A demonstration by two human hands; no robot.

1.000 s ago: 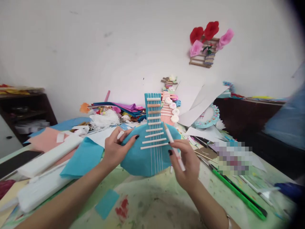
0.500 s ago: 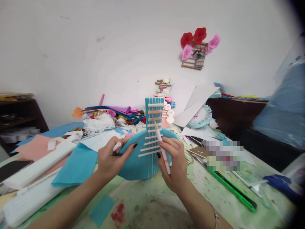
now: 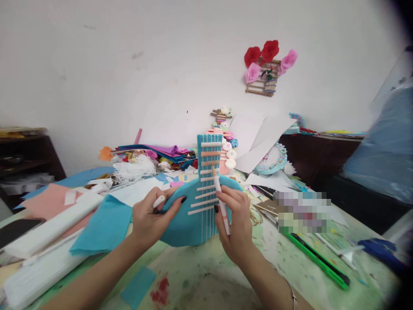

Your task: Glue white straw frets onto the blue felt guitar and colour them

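Note:
A blue felt guitar model (image 3: 193, 224) stands upright on the paint-stained table (image 3: 206, 280), with white strings and small white and tan cross sticks on its neck (image 3: 209, 157). My left hand (image 3: 151, 217) grips the body's left edge and also holds a white pen cap (image 3: 158, 201) between its fingers. My right hand (image 3: 234, 224) is closed round a pale marker (image 3: 221, 200), whose tip touches the cross sticks near the base of the neck.
Blue felt sheets (image 3: 103, 224), pink felt and white foam rolls (image 3: 48, 228) lie at left. A green-handled tool (image 3: 316, 260), scissors (image 3: 254, 215) and paper scraps lie at right. Coloured paper piles and flower crafts stand at the back; a paper flower piece (image 3: 267, 64) hangs on the wall.
My right hand has brought the marker from right of the strings onto the cross sticks at the neck's base. The left hand keeps its hold on the guitar.

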